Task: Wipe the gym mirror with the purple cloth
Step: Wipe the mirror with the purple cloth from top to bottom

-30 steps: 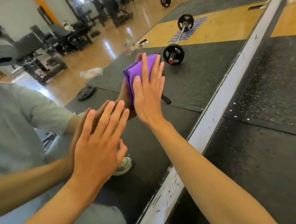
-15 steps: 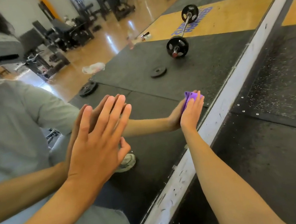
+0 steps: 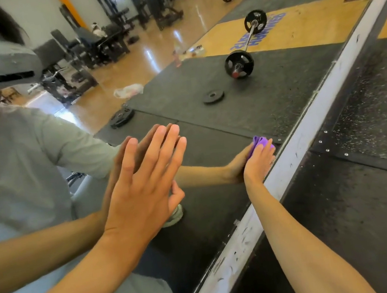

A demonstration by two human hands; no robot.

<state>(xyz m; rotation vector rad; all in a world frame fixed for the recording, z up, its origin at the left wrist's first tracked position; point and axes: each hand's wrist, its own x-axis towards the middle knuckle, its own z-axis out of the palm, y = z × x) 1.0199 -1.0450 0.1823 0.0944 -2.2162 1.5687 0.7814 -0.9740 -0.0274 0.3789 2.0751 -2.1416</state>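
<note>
Fingers straight and flat, the right hand (image 3: 258, 162) presses the crumpled purple cloth (image 3: 260, 142) against the large wall-mounted gym mirror (image 3: 210, 133), low down and just beside the scuffed white bottom frame (image 3: 290, 156). Only the cloth's upper folds show past the fingertips. The left hand (image 3: 141, 190) rests palm-flat on the glass, fingers spread straight, holding nothing. A reflected black-plated barbell (image 3: 244, 49) lies on the speckled black rubber floor (image 3: 372, 194)
</note>
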